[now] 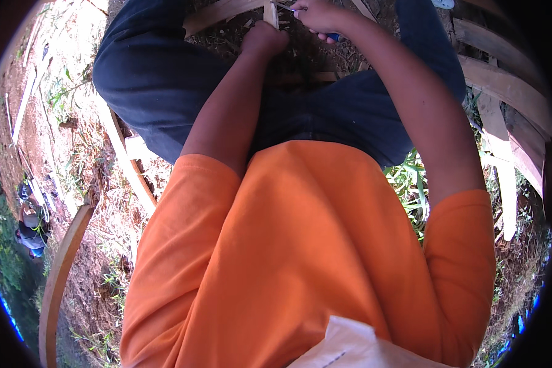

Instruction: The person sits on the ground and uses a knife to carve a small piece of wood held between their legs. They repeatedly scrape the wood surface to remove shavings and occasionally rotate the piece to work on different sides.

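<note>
At the top of the head view my left hand [265,40] is closed round the lower end of a narrow strip of pale wood [271,15]. To its right, my right hand [319,17] grips a screwdriver [333,37] with a blue handle. The tool's thin metal shaft points left, and its tip is at or very near the wood strip; whether they touch I cannot tell. Behind the strip lies a longer wooden board [218,15], partly cut off by the upper edge. My legs in dark trousers are bent on both sides of the hands.
Several wooden planks [503,89] lie stacked at the right. A curved-looking timber [64,276] and another plank [126,159] are at the left. Dry grass, soil and wood chips cover the ground. Another person [32,233] is far off at the left rim.
</note>
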Action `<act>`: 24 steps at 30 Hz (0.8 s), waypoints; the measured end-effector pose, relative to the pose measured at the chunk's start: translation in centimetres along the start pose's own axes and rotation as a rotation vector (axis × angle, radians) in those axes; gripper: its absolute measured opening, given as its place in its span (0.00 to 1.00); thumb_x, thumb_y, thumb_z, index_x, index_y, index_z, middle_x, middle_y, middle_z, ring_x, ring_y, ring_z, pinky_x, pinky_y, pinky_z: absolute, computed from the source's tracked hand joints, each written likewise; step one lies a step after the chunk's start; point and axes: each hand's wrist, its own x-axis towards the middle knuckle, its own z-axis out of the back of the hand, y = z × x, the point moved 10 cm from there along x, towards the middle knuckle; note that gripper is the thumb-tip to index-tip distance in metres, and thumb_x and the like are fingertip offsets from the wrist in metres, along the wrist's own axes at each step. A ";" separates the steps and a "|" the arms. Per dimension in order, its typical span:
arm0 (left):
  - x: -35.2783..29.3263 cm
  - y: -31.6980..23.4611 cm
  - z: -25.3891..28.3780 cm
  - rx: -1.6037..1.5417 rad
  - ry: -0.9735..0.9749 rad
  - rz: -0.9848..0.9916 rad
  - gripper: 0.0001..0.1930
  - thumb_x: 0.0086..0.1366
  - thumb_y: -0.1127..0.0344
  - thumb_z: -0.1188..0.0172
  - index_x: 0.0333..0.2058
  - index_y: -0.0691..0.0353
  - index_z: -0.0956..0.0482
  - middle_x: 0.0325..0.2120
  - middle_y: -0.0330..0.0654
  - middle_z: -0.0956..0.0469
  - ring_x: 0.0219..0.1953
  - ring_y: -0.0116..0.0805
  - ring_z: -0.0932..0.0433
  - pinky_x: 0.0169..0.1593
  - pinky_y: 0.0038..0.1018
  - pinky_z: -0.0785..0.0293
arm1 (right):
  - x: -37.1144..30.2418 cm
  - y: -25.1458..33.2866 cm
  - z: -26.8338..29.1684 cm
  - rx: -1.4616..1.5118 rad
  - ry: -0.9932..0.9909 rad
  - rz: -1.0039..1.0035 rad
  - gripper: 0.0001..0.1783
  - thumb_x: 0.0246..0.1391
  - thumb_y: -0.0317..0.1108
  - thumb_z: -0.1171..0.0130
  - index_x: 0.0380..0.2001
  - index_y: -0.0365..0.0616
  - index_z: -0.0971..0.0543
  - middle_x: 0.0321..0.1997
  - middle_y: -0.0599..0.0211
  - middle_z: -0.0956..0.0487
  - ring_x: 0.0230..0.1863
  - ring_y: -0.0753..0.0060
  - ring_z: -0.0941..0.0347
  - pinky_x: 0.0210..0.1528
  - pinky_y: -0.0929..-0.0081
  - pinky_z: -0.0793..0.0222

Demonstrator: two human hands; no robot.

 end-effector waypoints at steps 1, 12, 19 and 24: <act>-0.2 -0.1 0.2 0.006 -0.013 -0.001 0.35 0.60 0.47 0.41 0.55 0.74 0.30 0.54 0.63 0.23 0.57 0.56 0.22 0.59 0.44 0.25 | 0.4 0.3 0.1 -0.022 0.017 -0.004 0.18 0.65 0.37 0.55 0.54 0.51 0.23 0.23 0.59 0.21 0.17 0.63 0.24 0.19 0.62 0.25; -0.5 -0.2 0.1 0.034 0.024 0.019 0.38 0.58 0.46 0.38 0.57 0.74 0.31 0.52 0.63 0.21 0.57 0.54 0.21 0.59 0.44 0.24 | 3.1 1.8 -0.7 0.020 -0.236 -0.007 0.19 0.64 0.38 0.53 0.55 0.51 0.22 0.23 0.56 0.19 0.16 0.63 0.23 0.19 0.61 0.25; -0.4 -0.7 0.7 0.122 0.037 0.025 0.37 0.61 0.47 0.41 0.57 0.75 0.35 0.52 0.63 0.21 0.56 0.56 0.21 0.59 0.44 0.25 | 1.7 -3.5 2.2 0.306 -0.281 -0.066 0.20 0.70 0.42 0.55 0.60 0.53 0.26 0.22 0.64 0.23 0.16 0.69 0.27 0.17 0.66 0.28; -0.7 -0.3 0.5 0.188 0.051 -0.010 0.35 0.61 0.47 0.40 0.54 0.73 0.35 0.50 0.62 0.20 0.53 0.55 0.18 0.56 0.44 0.23 | -3.0 -6.1 1.9 0.358 -0.125 -0.008 0.26 0.70 0.47 0.51 0.69 0.61 0.32 0.26 0.73 0.27 0.18 0.83 0.32 0.18 0.78 0.31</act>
